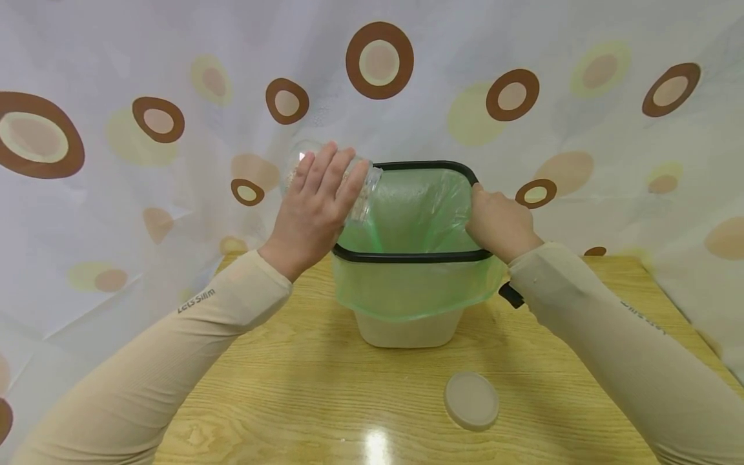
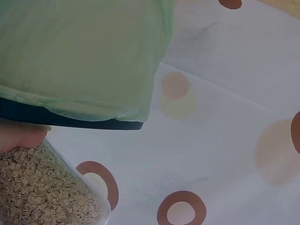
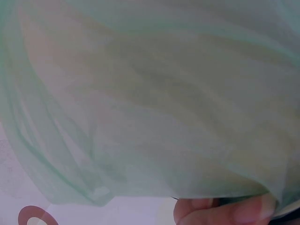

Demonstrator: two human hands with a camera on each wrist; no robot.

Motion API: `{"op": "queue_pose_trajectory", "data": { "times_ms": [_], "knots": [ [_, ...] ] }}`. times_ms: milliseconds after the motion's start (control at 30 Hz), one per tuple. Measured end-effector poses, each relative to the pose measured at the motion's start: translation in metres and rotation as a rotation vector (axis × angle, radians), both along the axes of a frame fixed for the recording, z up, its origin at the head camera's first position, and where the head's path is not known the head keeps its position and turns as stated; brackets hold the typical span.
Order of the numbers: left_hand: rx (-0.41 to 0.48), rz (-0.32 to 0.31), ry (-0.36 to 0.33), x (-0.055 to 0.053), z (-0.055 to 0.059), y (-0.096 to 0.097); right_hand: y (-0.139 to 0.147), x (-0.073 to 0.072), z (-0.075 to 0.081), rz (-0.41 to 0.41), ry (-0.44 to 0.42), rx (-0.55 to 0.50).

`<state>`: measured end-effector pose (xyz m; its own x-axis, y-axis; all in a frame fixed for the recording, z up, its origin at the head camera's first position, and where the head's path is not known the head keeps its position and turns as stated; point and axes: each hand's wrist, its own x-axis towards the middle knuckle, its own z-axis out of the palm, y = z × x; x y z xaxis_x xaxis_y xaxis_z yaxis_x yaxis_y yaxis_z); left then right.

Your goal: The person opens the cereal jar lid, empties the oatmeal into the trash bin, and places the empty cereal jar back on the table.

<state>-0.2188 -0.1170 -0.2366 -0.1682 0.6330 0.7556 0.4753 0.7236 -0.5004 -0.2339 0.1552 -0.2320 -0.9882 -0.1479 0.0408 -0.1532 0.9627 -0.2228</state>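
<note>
My left hand (image 1: 318,206) grips a clear jar (image 1: 302,152), tilted so its mouth leans over the left side of a trash can (image 1: 407,329). Dry oat flakes (image 2: 44,187) fill much of the jar in the left wrist view. A green plastic bag (image 1: 418,290) lines the can and hangs over its outside, under a black rim ring (image 1: 413,258). My right hand (image 1: 501,219) holds the rim at the can's right side, fingers (image 3: 234,213) curled at the bag's edge in the right wrist view.
A round beige lid (image 1: 471,400) lies on the wooden table (image 1: 279,387) in front of the can. Behind stands a white sheet (image 1: 430,58) patterned with brown rings. A small black piece (image 1: 511,295) shows beneath my right wrist.
</note>
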Motion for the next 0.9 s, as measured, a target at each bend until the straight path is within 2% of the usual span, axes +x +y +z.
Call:
{"op": "queue_pose_trajectory", "data": {
  "times_ms": [333,900],
  "knots": [
    [0.008,-0.001,0.005,-0.0004,0.0016,0.0004,-0.0002,-0.0011,0.0004,-0.005,-0.008,0.002],
    [-0.027,0.016,0.019,0.0004,-0.0009,-0.0006,-0.002,-0.0001,-0.0013,-0.02,-0.003,0.013]
  ]
}}
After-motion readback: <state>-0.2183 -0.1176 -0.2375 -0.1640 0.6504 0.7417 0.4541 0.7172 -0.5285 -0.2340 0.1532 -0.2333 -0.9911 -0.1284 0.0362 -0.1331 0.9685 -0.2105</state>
